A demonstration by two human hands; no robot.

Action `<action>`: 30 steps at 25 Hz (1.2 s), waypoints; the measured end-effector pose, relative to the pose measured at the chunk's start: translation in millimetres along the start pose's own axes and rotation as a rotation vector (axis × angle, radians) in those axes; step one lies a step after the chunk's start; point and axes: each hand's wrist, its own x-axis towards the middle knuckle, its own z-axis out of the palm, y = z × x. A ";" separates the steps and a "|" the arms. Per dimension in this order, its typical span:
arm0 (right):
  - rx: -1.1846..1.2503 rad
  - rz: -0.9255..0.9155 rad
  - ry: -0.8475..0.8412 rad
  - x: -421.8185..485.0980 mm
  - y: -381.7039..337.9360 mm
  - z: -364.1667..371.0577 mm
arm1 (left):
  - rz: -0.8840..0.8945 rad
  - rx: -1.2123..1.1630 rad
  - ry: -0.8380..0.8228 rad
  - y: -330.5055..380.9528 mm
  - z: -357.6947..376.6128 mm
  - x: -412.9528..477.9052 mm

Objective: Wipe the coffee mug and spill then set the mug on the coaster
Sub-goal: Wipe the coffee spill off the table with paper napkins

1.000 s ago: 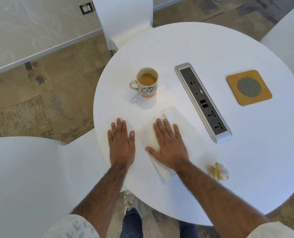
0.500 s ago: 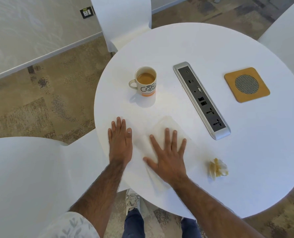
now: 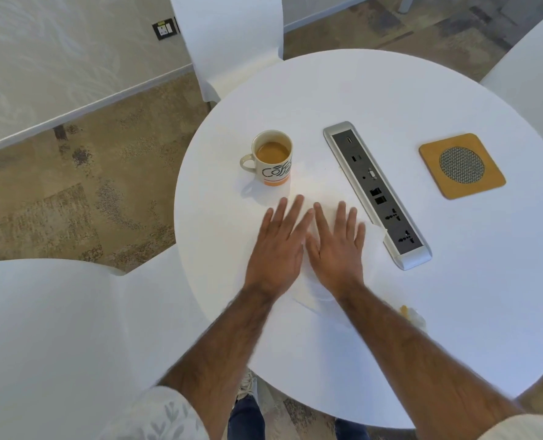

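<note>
1. coffee mug [image 3: 273,158]: upright on the table [image 3: 454,328] top itself, left part, nr the left edge. brown coffee inside, handle twd the left edge.
2. faint yellowish tint on the table just right of the mug, btwn mug & socket strip [image 3: 378,195]; too pale to be sure it's the spill.
3. white napkin [image 3: 373,233]: flat on the table, nr-side of the mug, one corner touching the strip.
4. right hand [image 3: 337,249]: flat, palm down on the napkin, fingers straight & spread, gripping nothing.
5. left hand [image 3: 276,249]: also flat, fingers straight, just beside the right hand; fingertips short of the mug, not touching it. can't tell if it's on the napkin or on bare table.
6. coaster [image 3: 462,166]: tan square w/ mesh disc, nr the right edge, beyond the strip, well apart from the mug.
7. crumpled stained tissue [image 3: 413,314]: nr the front edge, partly behind the right forearm.
8. white chairs round the table.
</note>
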 end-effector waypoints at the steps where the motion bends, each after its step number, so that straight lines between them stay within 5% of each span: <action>1: -0.040 0.056 -0.014 -7.5 -3.7 4.9 | 0.022 0.020 -0.064 -1.2 4.2 6.7; 4: -0.133 0.030 -0.014 -21.0 -6.3 13.6 | 0.028 0.049 -0.222 -15.5 18.9 8.8; 17: -0.104 -0.433 -0.093 -59.1 -57.5 31.8 | -0.273 0.104 -0.184 -40.3 9.0 -109.2; 22: -0.097 -0.364 -0.073 -118.7 -26.0 37.3 | -0.258 0.088 -0.232 7.7 23.0 -143.4; 30: -0.118 -0.122 -0.055 -39.4 15.7 3.1 | -0.024 0.152 -0.261 12.4 31.9 -16.8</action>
